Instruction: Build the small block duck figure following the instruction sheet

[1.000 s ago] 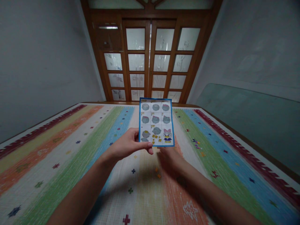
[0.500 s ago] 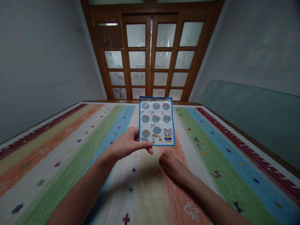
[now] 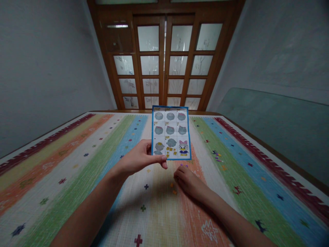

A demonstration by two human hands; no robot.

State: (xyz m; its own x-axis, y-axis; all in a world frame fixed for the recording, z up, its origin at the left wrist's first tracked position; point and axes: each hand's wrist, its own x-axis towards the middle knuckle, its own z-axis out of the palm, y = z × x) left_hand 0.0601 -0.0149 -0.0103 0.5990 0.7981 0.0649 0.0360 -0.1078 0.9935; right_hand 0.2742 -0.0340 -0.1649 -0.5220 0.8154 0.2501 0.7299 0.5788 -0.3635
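Observation:
My left hand (image 3: 141, 155) holds an instruction sheet (image 3: 171, 133) by its lower left corner, with the thumb in front and the other fingers mostly behind. The sheet stands nearly upright above the table, facing me. It has a blue border and a grid of step pictures: grey rounded block builds, several yellow pieces and a finished duck figure with a pink bow. My right hand (image 3: 189, 181) rests on the striped tablecloth, below and right of the sheet and apart from it. Its fingers are curled in; nothing shows in them, though the palm side is hidden.
The long table carries a striped tablecloth (image 3: 84, 178) with small woven motifs. Wooden doors (image 3: 164, 61) with glass panes stand beyond its far end. A pale greenish panel (image 3: 277, 127) leans along the right wall; a grey wall (image 3: 46, 68) runs on the left.
Almost nothing differs. The sheet and both hands appear very slightly further left, together with the whole view.

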